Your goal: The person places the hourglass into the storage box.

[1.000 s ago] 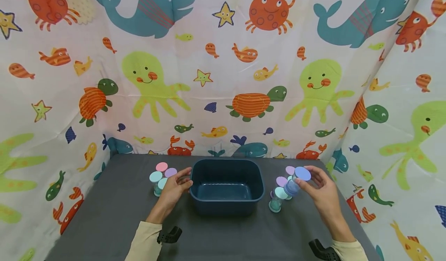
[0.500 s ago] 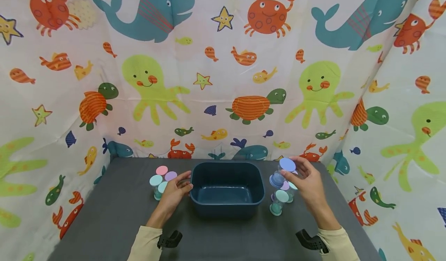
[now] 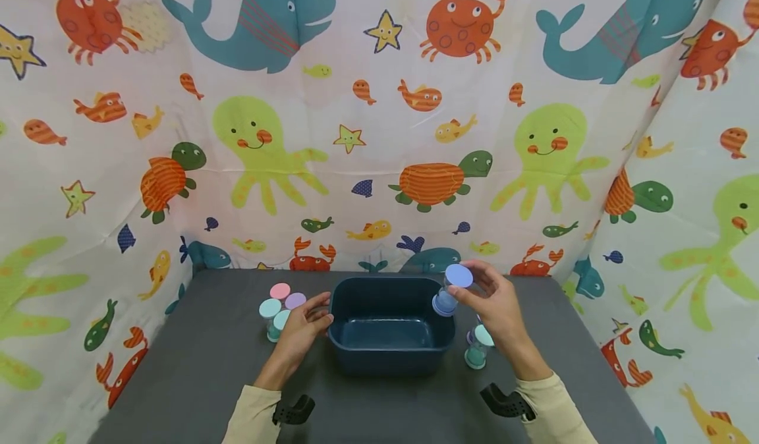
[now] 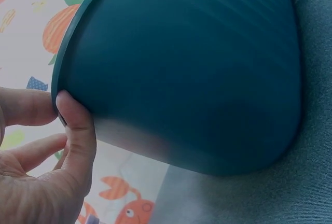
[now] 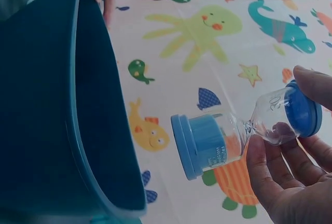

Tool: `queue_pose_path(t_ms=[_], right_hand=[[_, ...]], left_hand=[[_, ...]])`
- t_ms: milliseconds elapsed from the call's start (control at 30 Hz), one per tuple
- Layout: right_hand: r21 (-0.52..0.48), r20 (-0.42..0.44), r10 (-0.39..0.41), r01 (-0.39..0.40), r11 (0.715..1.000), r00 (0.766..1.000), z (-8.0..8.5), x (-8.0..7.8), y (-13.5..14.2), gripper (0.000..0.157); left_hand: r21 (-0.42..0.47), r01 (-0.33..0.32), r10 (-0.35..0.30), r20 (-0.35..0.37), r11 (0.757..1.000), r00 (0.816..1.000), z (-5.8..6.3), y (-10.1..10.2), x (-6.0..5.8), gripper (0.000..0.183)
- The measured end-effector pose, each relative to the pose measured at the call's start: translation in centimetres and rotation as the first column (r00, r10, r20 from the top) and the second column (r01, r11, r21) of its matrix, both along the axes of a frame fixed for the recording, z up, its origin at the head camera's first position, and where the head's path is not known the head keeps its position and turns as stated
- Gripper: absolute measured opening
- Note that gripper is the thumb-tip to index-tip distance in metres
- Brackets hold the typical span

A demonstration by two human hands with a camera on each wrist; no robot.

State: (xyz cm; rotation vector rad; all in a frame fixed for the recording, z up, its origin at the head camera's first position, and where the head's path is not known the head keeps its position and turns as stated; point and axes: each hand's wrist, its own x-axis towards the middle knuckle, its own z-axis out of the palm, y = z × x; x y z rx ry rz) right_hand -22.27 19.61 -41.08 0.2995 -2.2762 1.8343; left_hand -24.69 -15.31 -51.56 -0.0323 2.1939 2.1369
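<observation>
My right hand (image 3: 497,305) holds a blue-capped hourglass (image 3: 445,302) near its upper cap, tilted, above the right side of a dark blue bin (image 3: 388,361). In the right wrist view, blue sand fills the far end of the hourglass (image 5: 207,141), whose near cap lies between thumb and fingers. My left hand (image 3: 301,332) pinches the bin's left rim; in the left wrist view the thumb (image 4: 75,117) lies against the bin's outer wall (image 4: 187,73). No objects show on the visible part of the bin's floor.
Left of the bin stand several hourglasses with pink (image 3: 280,291), purple (image 3: 295,300) and mint (image 3: 269,308) caps. On the right, a mint hourglass (image 3: 476,352) stands before others mostly hidden by my right hand. A sea-animal cloth (image 3: 379,167) hangs behind the grey table (image 3: 196,365).
My right hand has carried the blue hourglass leftward from above the right-hand group to the bin's right rim. My left hand has stayed at the bin's left rim.
</observation>
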Motion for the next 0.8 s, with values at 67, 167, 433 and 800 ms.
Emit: queue_pose_path(t_ms=[67, 167, 433, 800], right_hand=[[0.007, 0.013, 0.005, -0.005, 1.000, 1.000, -0.2, -0.2, -0.5, 0.048], [0.017, 0.026, 0.005, -0.006, 1.000, 1.000, -0.4, -0.4, -1.3, 0.048], [-0.007, 0.049, 0.069, -0.069, 0.998, 0.996, -0.2, -1.1, -3.9, 0.048], [-0.041, 0.078, 0.171, -0.169, 0.985, 0.982, -1.2, -2.6, -7.1, 0.048]], left_hand=[[0.008, -0.003, 0.003, 0.002, 1.000, 1.000, 0.0, 0.1, 0.1, 0.050], [0.008, -0.005, 0.005, 0.000, 1.000, 1.000, -0.2, 0.0, 0.1, 0.050], [0.003, 0.003, -0.003, -0.008, 1.000, 1.000, -0.2, -0.3, -0.2, 0.050], [-0.012, 0.011, -0.011, -0.014, 1.000, 1.000, -0.5, -0.4, -0.2, 0.050]])
